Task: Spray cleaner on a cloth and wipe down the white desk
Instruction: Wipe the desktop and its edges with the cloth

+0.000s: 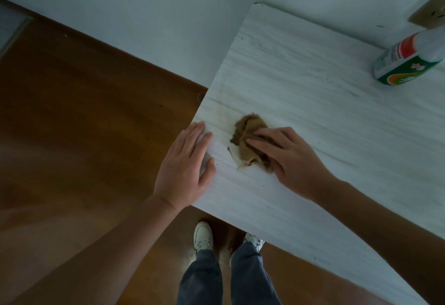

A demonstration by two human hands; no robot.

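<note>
- My right hand (pixel 290 158) presses flat on the brown cloth (pixel 248 133): soft, light, likely to bunch, so I'd press its middle.
- My left hand (pixel 185 167) lies flat and open, bracing the white desk (pixel 313 112).

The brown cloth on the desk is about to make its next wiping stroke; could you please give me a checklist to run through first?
1. Cloth pinned flat on the desk under the right hand: ok.
2. Left hand resting on the desk's edge, apart from the cloth: ok.
3. Spray bottle on the desk's far right, well away from the cloth: ok.
4. Cloth damp with cleaner: cannot tell.
5. Desk surface clean: not ok; grey smudges and dark specks show around the cloth.
</note>
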